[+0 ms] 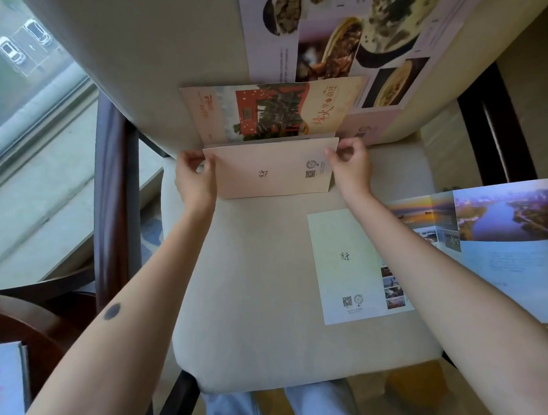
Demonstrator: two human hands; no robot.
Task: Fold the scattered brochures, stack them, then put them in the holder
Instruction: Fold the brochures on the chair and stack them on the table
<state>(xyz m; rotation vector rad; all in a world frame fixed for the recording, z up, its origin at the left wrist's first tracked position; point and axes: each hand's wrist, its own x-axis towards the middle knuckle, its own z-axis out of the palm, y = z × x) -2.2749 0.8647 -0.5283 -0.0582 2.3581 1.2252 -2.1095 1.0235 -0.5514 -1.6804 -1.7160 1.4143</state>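
Note:
A pink brochure [272, 171] lies across the back of the chair seat [265, 303], partly folded, with its upper panel [271, 112] showing a red building leaning on the backrest. My left hand [195, 176] pinches the pink panel's left top corner. My right hand [350, 167] pinches its right top corner. A pale green folded brochure [345, 264] lies flat on the seat's right side. An open blue river-scene brochure [506, 236] hangs over the seat's right edge. A large open food brochure [346, 38] leans against the backrest [163, 54].
Dark wooden armrests [112, 184] flank the seat on both sides. A round wooden table [27, 318] with a book or paper [6, 386] on it is at the lower left. A window [14, 62] lies to the left. My knees show below the seat's front edge.

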